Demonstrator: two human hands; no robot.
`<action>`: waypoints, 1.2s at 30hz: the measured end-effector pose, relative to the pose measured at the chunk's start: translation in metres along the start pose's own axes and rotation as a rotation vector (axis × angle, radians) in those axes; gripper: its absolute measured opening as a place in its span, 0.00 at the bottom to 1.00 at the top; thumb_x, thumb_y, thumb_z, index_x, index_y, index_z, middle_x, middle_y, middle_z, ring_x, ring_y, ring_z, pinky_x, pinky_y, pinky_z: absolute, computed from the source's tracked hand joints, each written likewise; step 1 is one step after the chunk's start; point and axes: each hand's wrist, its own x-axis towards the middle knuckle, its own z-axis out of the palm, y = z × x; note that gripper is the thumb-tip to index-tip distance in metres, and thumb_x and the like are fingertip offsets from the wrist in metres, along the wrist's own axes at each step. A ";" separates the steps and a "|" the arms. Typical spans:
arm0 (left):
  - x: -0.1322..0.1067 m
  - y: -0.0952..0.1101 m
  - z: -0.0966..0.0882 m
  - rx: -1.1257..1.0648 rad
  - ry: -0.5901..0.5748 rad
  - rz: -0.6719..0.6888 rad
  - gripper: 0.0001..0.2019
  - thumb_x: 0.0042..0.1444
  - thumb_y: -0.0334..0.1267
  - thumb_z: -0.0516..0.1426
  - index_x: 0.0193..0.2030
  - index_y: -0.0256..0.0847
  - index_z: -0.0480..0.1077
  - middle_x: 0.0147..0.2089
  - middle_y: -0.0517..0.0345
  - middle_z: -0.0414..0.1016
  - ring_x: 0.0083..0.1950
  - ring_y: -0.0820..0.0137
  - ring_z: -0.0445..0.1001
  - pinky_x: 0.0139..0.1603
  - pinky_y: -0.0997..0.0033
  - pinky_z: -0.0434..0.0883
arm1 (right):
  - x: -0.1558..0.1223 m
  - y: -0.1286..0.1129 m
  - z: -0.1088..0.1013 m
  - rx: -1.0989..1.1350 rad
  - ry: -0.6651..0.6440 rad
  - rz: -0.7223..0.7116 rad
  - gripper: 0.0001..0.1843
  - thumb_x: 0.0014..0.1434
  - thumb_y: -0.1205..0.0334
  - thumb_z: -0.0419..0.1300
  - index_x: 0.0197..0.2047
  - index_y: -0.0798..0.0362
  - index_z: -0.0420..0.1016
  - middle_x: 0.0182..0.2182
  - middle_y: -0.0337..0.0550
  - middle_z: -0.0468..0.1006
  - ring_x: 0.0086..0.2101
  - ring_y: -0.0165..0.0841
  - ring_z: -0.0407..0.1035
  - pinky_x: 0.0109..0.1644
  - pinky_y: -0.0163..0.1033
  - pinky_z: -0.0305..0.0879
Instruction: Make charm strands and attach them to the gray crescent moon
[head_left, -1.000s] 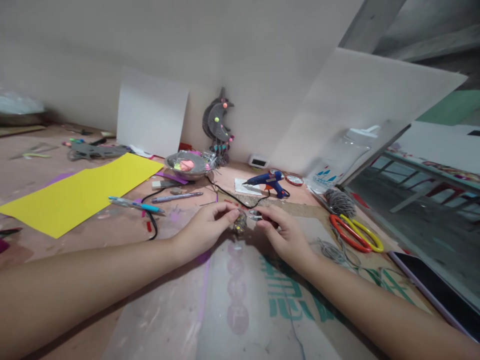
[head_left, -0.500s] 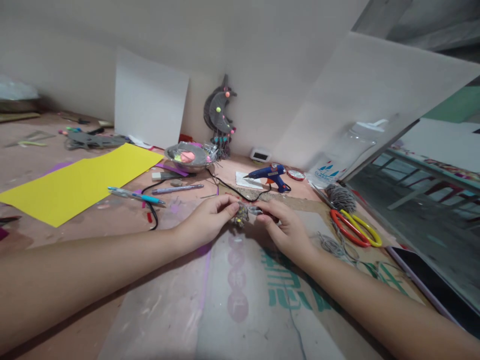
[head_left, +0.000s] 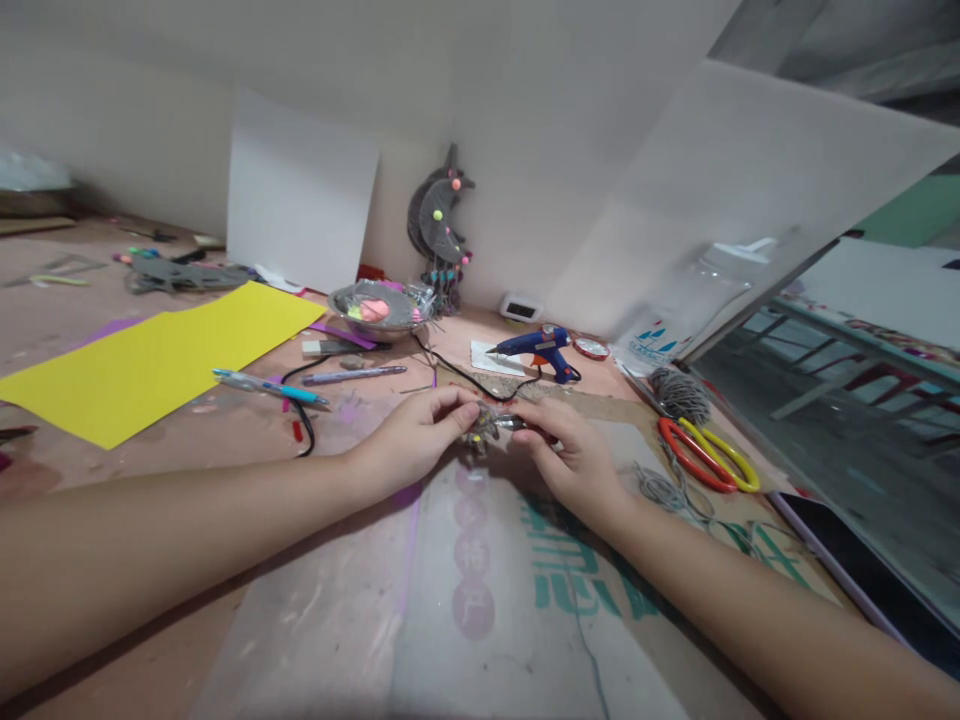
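Observation:
Over the middle of the table, my left hand [head_left: 424, 430] pinches a small grey piece with yellow dots [head_left: 478, 432] between thumb and fingers. Its exact make is too small to tell. From the other side my right hand [head_left: 570, 455] is closed on small pliers [head_left: 511, 422], whose silvery jaws touch or nearly touch the grey piece. The fingers hide most of the pliers' handles. Below both hands lies a translucent printed plastic sheet [head_left: 517, 650]. Just behind them, a blue glue gun [head_left: 544, 345] rests on a white pad.
Scissors [head_left: 709, 455], grey yarn [head_left: 679, 395] and a phone [head_left: 862, 560] lie at the right. A plastic bottle [head_left: 690, 300] stands behind. To the left are yellow card [head_left: 157, 360], pens [head_left: 274, 388] and a bowl [head_left: 345, 315]. A grey moon ornament [head_left: 439, 220] is by the wall.
The jaws of the pliers look closer together and the grey piece has turned slightly. Both hands stay almost in place; the view shifts a little.

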 end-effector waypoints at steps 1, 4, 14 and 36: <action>0.000 0.001 0.000 0.001 0.003 -0.004 0.08 0.59 0.39 0.53 0.34 0.37 0.69 0.34 0.57 0.72 0.36 0.71 0.70 0.40 0.72 0.66 | 0.000 0.000 0.000 -0.010 0.002 0.002 0.13 0.63 0.56 0.52 0.44 0.52 0.74 0.26 0.42 0.72 0.29 0.34 0.67 0.34 0.39 0.62; 0.000 0.003 0.001 -0.003 0.002 -0.012 0.09 0.59 0.39 0.53 0.31 0.37 0.69 0.31 0.58 0.72 0.33 0.72 0.69 0.38 0.71 0.66 | 0.000 0.000 -0.001 -0.032 0.003 0.010 0.13 0.64 0.56 0.52 0.44 0.52 0.75 0.26 0.42 0.71 0.29 0.34 0.66 0.33 0.39 0.61; 0.000 -0.001 0.000 -0.065 -0.023 -0.055 0.11 0.58 0.42 0.54 0.31 0.36 0.68 0.29 0.58 0.72 0.31 0.72 0.70 0.35 0.71 0.66 | 0.000 0.000 -0.001 -0.085 -0.009 0.003 0.14 0.64 0.56 0.53 0.44 0.53 0.75 0.27 0.43 0.71 0.30 0.34 0.66 0.34 0.39 0.60; -0.001 0.002 0.002 -0.125 -0.082 -0.095 0.13 0.58 0.45 0.54 0.29 0.36 0.65 0.25 0.59 0.69 0.27 0.73 0.68 0.29 0.73 0.63 | 0.000 0.000 -0.002 -0.057 0.001 -0.006 0.12 0.64 0.57 0.53 0.45 0.51 0.74 0.27 0.42 0.72 0.30 0.34 0.66 0.35 0.39 0.61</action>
